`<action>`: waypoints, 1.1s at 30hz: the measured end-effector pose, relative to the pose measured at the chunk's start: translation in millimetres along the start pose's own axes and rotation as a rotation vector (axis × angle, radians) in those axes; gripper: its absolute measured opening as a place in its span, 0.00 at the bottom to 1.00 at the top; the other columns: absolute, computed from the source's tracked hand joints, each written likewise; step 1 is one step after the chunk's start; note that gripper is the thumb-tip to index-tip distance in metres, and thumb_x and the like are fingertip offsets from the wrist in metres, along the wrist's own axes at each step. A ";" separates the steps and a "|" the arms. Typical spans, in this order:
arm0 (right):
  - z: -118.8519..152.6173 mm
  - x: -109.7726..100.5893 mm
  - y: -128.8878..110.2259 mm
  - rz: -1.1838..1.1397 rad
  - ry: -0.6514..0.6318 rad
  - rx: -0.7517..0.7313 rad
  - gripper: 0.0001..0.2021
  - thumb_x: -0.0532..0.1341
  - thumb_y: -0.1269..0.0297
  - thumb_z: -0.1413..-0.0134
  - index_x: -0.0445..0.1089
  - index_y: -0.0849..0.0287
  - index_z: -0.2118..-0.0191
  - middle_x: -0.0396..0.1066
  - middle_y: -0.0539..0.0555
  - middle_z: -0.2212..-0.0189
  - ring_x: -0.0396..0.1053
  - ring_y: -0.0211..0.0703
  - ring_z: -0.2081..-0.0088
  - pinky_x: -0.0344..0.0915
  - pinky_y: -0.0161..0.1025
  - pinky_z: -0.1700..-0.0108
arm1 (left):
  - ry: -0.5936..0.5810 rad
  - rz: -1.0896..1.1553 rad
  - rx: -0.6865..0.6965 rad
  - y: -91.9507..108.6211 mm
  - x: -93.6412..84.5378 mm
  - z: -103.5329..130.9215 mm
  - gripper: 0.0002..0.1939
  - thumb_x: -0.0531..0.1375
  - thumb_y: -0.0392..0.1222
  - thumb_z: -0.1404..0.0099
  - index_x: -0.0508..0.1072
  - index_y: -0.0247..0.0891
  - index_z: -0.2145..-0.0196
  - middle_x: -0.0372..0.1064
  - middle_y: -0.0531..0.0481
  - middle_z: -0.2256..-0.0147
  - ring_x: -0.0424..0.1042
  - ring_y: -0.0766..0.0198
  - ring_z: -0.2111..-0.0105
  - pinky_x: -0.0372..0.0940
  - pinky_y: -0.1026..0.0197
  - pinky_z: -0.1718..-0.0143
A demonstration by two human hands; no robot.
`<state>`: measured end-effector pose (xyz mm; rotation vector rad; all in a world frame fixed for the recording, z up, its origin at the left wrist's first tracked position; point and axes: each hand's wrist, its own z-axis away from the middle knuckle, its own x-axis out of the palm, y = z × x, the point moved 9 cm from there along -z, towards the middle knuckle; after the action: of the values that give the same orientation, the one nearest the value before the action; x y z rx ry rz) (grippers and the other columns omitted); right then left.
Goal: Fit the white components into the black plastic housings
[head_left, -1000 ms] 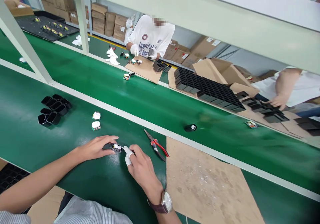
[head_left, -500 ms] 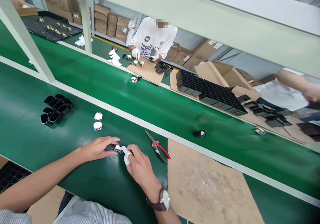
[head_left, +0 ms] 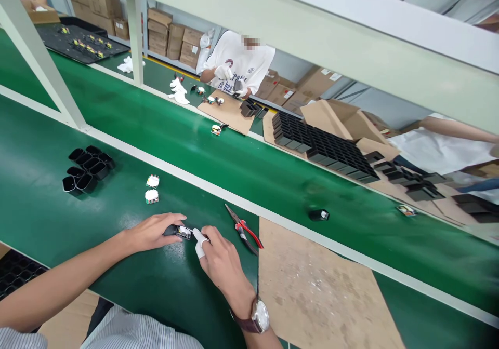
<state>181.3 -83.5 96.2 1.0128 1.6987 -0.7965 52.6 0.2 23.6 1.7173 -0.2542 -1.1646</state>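
Observation:
My left hand (head_left: 154,231) is closed around a small black plastic housing (head_left: 170,230), which lies on its side just above the green bench. A circuit board with a white top (head_left: 184,232) shows at the housing's open end, facing right. Close beside that end is my right hand (head_left: 221,259), its fingers bent together, with white finger covers on some of them. Something dark shows between these fingers, too hidden to name. Pliers with red and black handles (head_left: 245,229) lie right of my right hand. Two white-topped circuit boards (head_left: 152,189) rest beyond my left hand.
Several empty black housings (head_left: 89,170) stand at the left. A cardboard sheet (head_left: 312,281) covers the bench at right. The green conveyor (head_left: 265,167) carries a black housing (head_left: 318,214) and loose boards. Across it, a gloved co-worker (head_left: 237,66) handles a dark housing near rows of housings (head_left: 323,146).
My right fingers have drawn slightly right, away from the housing's open end. On the conveyor, the black housing and nearer board have shifted right. The co-worker's gloved hand has risen.

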 end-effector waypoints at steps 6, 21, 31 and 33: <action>-1.4 8.0 3.2 -0.061 -0.004 0.016 0.14 0.54 0.82 0.42 0.72 0.57 0.64 0.70 0.59 0.57 0.69 0.46 0.62 0.69 0.41 0.70 | 0.000 0.017 -0.005 1.8 -1.6 0.0 0.28 0.65 0.45 0.29 0.64 0.48 0.34 0.77 0.46 0.45 0.76 0.52 0.44 0.71 0.51 0.43; -8.5 -3.5 -1.1 -0.037 -0.043 -0.123 0.14 0.54 0.81 0.39 0.70 0.57 0.70 0.70 0.58 0.60 0.67 0.47 0.63 0.66 0.43 0.70 | 0.015 -0.012 0.005 6.0 -3.2 0.1 0.29 0.65 0.45 0.30 0.64 0.47 0.34 0.77 0.46 0.46 0.77 0.51 0.45 0.72 0.51 0.43; -15.4 3.9 -0.8 -0.086 -0.063 -0.094 0.13 0.55 0.84 0.46 0.70 0.58 0.69 0.71 0.57 0.59 0.68 0.47 0.62 0.67 0.42 0.69 | 0.008 -0.025 -0.005 2.9 -2.4 0.2 0.29 0.65 0.44 0.29 0.63 0.46 0.34 0.77 0.45 0.45 0.76 0.51 0.44 0.72 0.52 0.44; -13.6 5.0 1.0 -0.085 -0.075 -0.089 0.13 0.55 0.83 0.45 0.70 0.58 0.69 0.70 0.57 0.59 0.68 0.47 0.62 0.67 0.42 0.69 | 0.001 -0.027 -0.006 3.4 -2.2 0.1 0.29 0.65 0.43 0.29 0.63 0.45 0.34 0.77 0.45 0.45 0.76 0.51 0.44 0.71 0.52 0.43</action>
<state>175.8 -70.1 95.7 0.8446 1.7066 -0.7962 52.5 0.0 27.6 1.7213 -0.2274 -1.1825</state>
